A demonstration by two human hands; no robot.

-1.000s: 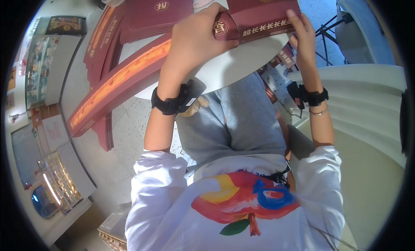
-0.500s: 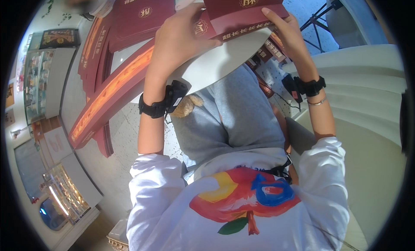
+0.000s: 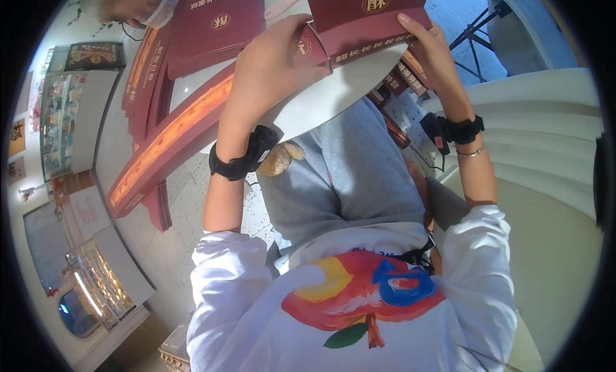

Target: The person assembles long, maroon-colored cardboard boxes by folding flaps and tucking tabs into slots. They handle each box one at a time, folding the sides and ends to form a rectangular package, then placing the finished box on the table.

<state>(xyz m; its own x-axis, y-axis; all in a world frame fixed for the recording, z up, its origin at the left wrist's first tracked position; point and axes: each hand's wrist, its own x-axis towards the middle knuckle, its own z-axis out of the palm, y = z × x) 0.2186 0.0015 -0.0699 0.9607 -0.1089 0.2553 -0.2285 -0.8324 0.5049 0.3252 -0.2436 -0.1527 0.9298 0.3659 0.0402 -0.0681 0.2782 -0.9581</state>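
Observation:
A long maroon cardboard box with an orange picture strip slants from the lower left up to my hands. My left hand is wrapped around its upper part, fingers behind it and thumb along the near side. At its right is a maroon carton section with a raised panel bearing a gold round emblem. My right hand grips this section's right end, thumb on the front and fingers behind. A dark edge shows between the two parts beside my left thumb; I cannot tell whether they are joined.
A white round table lies under the box. Flat maroon cartons are stacked on it, with more long cartons at the left. Another person's blurred hand shows at the far left. More maroon boxes sit below the table's right edge.
My left hand has tilted slightly, and a dark edge now shows between the long box and the right section. My right hand keeps its grip. The other person's hand has shifted.

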